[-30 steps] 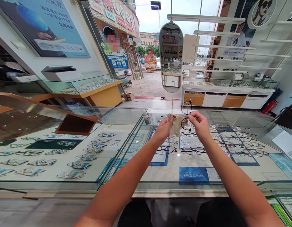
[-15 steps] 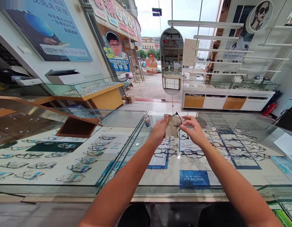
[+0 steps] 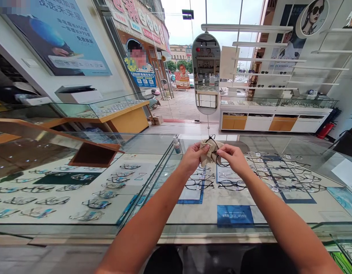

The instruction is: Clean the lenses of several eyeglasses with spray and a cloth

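Note:
My left hand (image 3: 194, 156) is closed on a beige cloth (image 3: 206, 156), which is bunched up above the glass counter. Black-rimmed eyeglasses (image 3: 223, 165) are held between my two hands, with the cloth covering part of them. One rim shows below my right fingers, and another dark part sticks up above the cloth. My right hand (image 3: 234, 156) pinches the eyeglasses near their middle, thumb and forefinger together at the cloth's edge. A small white spray bottle (image 3: 176, 145) stands on the counter, just left of my left hand.
Beneath my arms is a glass display counter (image 3: 193, 231) with rows of eyeglass frames (image 3: 232, 185) inside. A brown wooden stand (image 3: 91, 154) is at the left. An oval mirror (image 3: 207, 74) hangs beyond the counter. Wall shelves and another display case (image 3: 260, 122) are at the back right.
The cloth has been brought over the eyeglasses, and my left hand now presses it against them. My right fingers have closed in, and the eyeglasses have tilted, with less of them showing.

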The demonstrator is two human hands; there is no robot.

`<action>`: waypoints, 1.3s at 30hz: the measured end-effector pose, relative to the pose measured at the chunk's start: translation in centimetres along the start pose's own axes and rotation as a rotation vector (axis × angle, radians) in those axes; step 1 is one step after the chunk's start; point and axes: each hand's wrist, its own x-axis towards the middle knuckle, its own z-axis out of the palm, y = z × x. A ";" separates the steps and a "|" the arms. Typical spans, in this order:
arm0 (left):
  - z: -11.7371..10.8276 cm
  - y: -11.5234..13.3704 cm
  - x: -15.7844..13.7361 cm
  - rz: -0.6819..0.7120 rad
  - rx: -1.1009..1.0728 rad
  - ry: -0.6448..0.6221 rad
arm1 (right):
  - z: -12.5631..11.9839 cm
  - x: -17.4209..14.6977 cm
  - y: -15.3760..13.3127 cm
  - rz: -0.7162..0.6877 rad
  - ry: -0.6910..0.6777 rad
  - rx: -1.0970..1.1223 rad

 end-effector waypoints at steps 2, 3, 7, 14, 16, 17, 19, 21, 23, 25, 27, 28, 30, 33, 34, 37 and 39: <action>-0.1 -0.1 0.0 -0.023 -0.025 -0.043 | 0.0 0.0 0.0 0.015 -0.014 0.045; -0.1 -0.1 0.0 -0.032 -0.035 -0.064 | -0.1 0.1 0.0 0.015 -0.022 0.054; -0.2 -0.5 -0.1 -0.048 -0.063 -0.135 | -0.1 0.0 -0.2 0.004 -0.056 0.074; 0.1 -0.8 -0.4 -0.102 -0.078 -0.099 | -0.1 -0.3 -0.8 0.026 -0.151 0.137; 0.3 -0.9 -0.5 -0.109 -0.078 -0.071 | -0.1 -0.3 -0.8 0.028 -0.164 0.148; 0.4 -0.9 -0.5 -0.111 -0.073 -0.062 | -0.1 -0.4 -0.8 0.029 -0.170 0.151; 0.5 -0.9 -0.6 -0.111 -0.055 -0.054 | 0.0 -0.4 -0.8 0.036 -0.183 0.158; 0.7 -1.0 -0.7 -0.096 -0.031 -0.048 | 0.0 -0.4 -0.7 0.051 -0.184 0.174; 0.8 -1.0 -0.7 -0.066 -0.020 -0.034 | 0.0 -0.3 -0.5 0.067 -0.172 0.207; 0.9 -1.0 -0.7 -0.035 -0.027 -0.020 | 0.0 -0.1 -0.2 0.076 -0.155 0.247; 1.0 -0.8 -0.7 -0.016 -0.036 -0.020 | 0.0 0.0 0.1 0.076 -0.146 0.268; 1.1 -0.7 -0.7 -0.012 -0.033 -0.028 | 0.0 0.0 0.2 0.077 -0.145 0.274; 1.2 -0.5 -0.8 -0.001 -0.006 -0.056 | 0.0 -0.1 0.2 0.090 -0.148 0.289; 1.3 -0.1 -1.0 0.046 0.065 -0.100 | 0.1 -0.2 0.0 0.132 -0.160 0.334; 1.3 0.0 -1.1 0.065 0.091 -0.111 | 0.1 -0.3 -0.1 0.148 -0.166 0.346; 1.2 0.2 -1.2 0.111 0.162 -0.119 | 0.2 -0.4 -0.5 0.181 -0.196 0.364; 1.2 0.3 -1.2 0.126 0.194 -0.109 | 0.3 -0.3 -0.6 0.192 -0.216 0.364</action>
